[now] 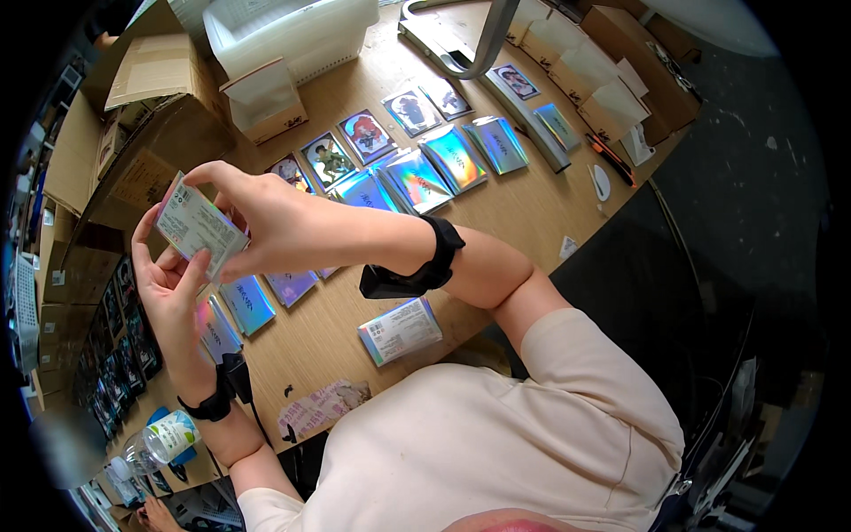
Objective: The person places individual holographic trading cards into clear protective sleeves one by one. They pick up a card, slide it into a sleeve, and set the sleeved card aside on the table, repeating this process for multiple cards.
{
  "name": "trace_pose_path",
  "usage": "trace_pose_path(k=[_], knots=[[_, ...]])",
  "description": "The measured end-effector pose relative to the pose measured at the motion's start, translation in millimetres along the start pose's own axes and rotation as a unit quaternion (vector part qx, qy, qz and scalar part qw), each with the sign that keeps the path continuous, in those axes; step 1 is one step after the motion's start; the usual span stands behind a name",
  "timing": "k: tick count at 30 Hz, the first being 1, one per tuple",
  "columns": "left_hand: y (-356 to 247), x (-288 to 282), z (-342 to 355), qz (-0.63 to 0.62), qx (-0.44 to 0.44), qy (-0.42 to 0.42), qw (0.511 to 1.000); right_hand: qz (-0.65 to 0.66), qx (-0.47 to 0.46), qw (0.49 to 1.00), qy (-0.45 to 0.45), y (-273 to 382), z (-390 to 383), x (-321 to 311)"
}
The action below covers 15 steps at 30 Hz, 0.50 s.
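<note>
A small flat card pack (197, 217) with a pale printed back is held up at the left, over the table's left part. My left hand (173, 288) grips it from below, its thumb on the printed face. My right hand (275, 217) reaches across and pinches it at the upper corner and right side. Beneath my hands lie shiny holographic packs (246, 303) in a row, partly hidden by my right forearm. Closer to my body a stack of similar packs (401, 331) rests with its printed back up.
Picture cards (364, 136) line up behind several holographic stacks (452, 160). Cardboard boxes (146, 75) and a white plastic basket (292, 44) stand farther back. At the right are a metal frame (461, 66) and an orange-black cutter (612, 160). A bottle (155, 443) lies lower left.
</note>
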<state>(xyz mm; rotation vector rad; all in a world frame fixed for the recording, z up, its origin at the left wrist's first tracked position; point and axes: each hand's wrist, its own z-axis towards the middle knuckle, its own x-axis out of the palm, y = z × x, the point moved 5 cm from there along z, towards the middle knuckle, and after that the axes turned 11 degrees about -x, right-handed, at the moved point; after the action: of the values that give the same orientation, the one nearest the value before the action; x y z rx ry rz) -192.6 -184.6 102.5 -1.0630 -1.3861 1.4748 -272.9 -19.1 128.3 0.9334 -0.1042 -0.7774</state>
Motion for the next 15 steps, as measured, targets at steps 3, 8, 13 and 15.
trace_pose_path(k=[3,8,13,15], knots=[[-2.0,9.9,-4.5,0.026,-0.005,0.01,1.0,0.004,0.063,0.998,-0.013,-5.2,0.6,-8.1],[-8.3,34.5,-10.5,0.025,-0.039,0.049,0.998,0.047,0.117,0.992,-0.006,-27.4,-16.1,-32.9],[-9.1,28.2,-14.1,0.052,-0.02,0.066,0.996,0.017,0.274,0.961,-0.042,-21.8,-82.0,-142.6],[-14.9,24.4,-15.4,0.055,-0.016,0.06,0.997,-0.091,0.292,0.95,-0.057,-23.5,-119.1,-200.6]])
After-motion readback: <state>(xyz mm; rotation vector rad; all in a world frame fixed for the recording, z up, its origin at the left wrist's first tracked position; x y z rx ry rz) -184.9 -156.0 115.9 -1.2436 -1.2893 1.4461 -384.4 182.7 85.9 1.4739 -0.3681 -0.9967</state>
